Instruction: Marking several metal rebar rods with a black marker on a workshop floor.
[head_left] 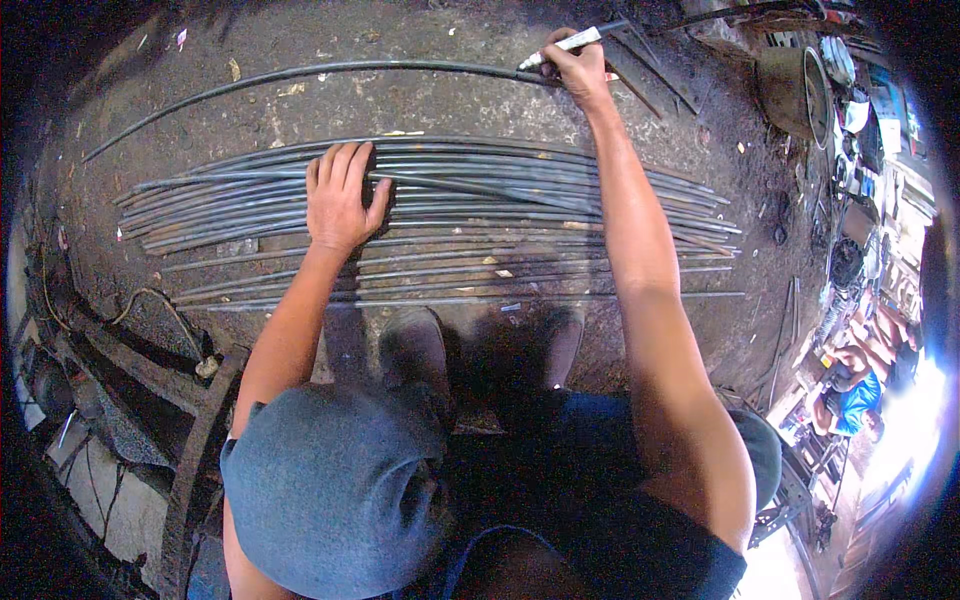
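Many long, thin metal rods lie side by side on the ground in front of me. My left hand rests palm down across them, fingers stretched and thumb out to the side; what lies under the palm is hidden. Farther off, a single rod lies apart from the bundle, looking bowed in this wide view. Close to its right end, my right hand pinches a white marker with a dark rear end. The marker's tip points left and down, at or just above that rod; contact cannot be made out.
Short dark bars lie beyond my right hand. A metal cylinder and scattered items line the right side. A dark metal frame stands at lower left. People sit at far right. My shoe is near the closest rods.
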